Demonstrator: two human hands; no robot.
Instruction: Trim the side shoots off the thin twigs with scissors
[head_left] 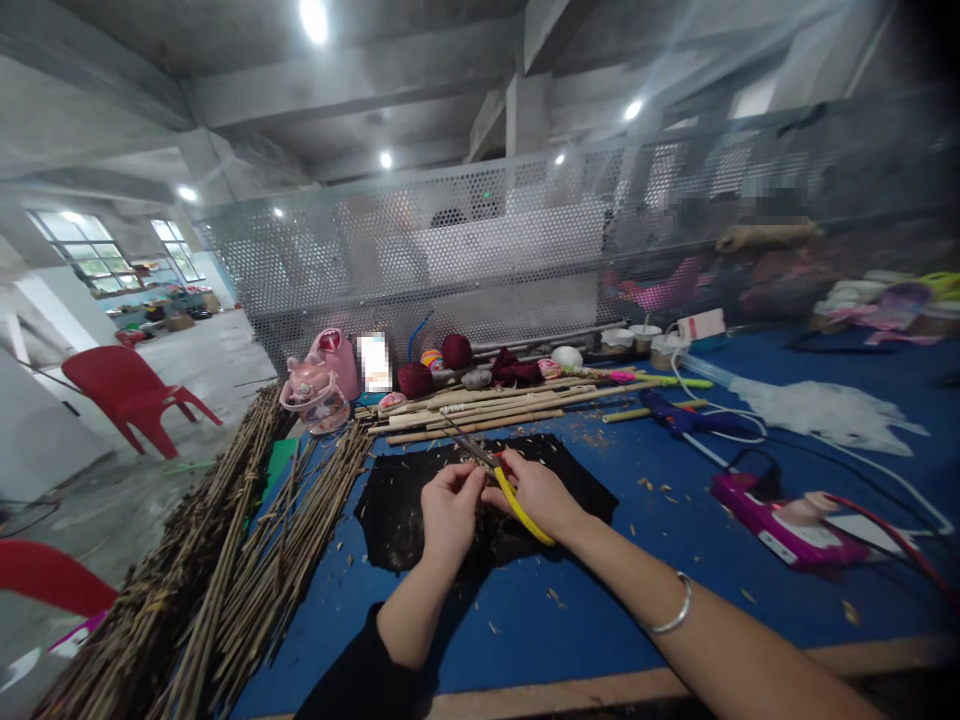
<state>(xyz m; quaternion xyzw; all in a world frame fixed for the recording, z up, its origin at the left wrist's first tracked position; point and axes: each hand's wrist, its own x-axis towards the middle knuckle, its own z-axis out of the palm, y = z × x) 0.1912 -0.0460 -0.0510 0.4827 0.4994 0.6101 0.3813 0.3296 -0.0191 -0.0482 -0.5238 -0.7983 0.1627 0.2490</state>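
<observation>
My left hand [448, 508] is closed in a pinch on a thin stick [463, 441] above a black cloth [405, 505] littered with shavings. My right hand [538, 492] is closed round yellow-handled scissors [517, 505], whose blades meet the stick right beside my left fingers. A silver bangle [675, 610] sits on my right wrist. The two hands touch each other over the middle of the cloth.
A blue table [645, 560] holds a row of long sticks [495, 405], yarn balls [456, 350], a pink bottle [324, 385], a blue glue gun [679, 415] and a purple power strip [780, 530] with cables. Bundled twigs [217, 560] lie at left. Red chair [127, 395] beyond; mesh fence [450, 250] behind.
</observation>
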